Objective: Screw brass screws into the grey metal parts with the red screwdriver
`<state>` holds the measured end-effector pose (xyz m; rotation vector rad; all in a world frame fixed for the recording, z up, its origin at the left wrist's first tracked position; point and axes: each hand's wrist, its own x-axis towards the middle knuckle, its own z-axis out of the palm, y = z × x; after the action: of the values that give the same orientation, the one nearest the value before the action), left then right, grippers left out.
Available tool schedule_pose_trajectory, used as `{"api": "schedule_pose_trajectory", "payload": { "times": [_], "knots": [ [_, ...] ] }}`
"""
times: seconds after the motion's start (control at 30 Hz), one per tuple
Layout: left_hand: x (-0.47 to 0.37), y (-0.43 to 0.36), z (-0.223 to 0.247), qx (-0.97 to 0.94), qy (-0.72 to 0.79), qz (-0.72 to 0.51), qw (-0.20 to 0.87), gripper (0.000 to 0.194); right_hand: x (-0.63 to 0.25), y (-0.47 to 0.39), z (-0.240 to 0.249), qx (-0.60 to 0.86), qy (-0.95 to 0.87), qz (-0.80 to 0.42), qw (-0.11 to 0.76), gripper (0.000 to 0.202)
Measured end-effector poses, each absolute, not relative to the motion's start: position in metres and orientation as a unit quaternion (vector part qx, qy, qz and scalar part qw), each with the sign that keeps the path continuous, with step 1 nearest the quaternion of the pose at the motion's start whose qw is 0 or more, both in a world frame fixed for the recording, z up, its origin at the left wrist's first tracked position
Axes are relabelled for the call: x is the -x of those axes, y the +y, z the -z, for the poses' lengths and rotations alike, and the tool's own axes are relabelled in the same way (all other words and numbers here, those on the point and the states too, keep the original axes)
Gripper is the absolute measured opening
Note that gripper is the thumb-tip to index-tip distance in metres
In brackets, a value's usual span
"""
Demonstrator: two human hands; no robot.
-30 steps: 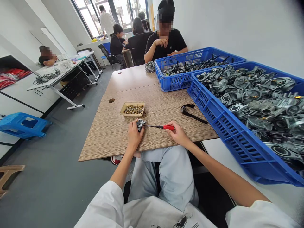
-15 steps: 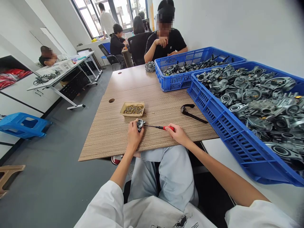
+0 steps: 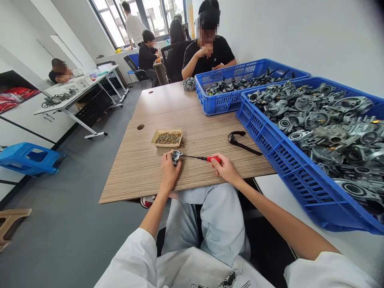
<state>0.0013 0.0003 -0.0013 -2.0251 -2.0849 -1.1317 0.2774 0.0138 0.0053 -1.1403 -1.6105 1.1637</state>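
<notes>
1 small metal part [image 3: 177, 158] in left hand [image 3: 169, 171], screwdriver [image 3: 212, 159] in right hand [image 3: 225, 170].
Part at table [image 3: 129, 168] near edge, left fingers closed around it; right fingers closed on red handle, shaft aimed at part, tip contact can't tell. Tray [image 3: 167, 146] of small brass-coloured pieces just beyond; black watch [image 3: 231, 138] right; 2 blue crates [image 3: 288, 172] farther right; 1 person [image 3: 223, 51] across.

Partly hidden by L hand [image 3: 170, 170]: metal part [image 3: 176, 157]. Partly covered by R hand [image 3: 226, 169]: red screwdriver [image 3: 211, 159]. Too sm. to tell: tip [image 3: 183, 155] contact w/ part. Cut off, R edge: nearer blue crate [image 3: 288, 173]. Cut off, L edge: brown stool [image 3: 14, 212].
</notes>
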Motion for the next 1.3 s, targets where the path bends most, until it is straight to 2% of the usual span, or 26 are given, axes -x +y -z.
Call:
{"api": "schedule_pose_trajectory", "payload": {
  "times": [0.23,1.3],
  "knots": [
    [-0.0019,0.0001,0.0008,0.648,-0.671,0.360,0.011,0.047,-0.2755,0.0140,-0.0039,0.430,-0.641,-0.467,0.431,0.027],
    [-0.0021,-0.0002,0.0016,0.656,-0.669,0.349,0.018,0.048,-0.2757,0.0120,-0.0046,0.420,-0.636,-0.476,0.438,0.026]
  ]
}}
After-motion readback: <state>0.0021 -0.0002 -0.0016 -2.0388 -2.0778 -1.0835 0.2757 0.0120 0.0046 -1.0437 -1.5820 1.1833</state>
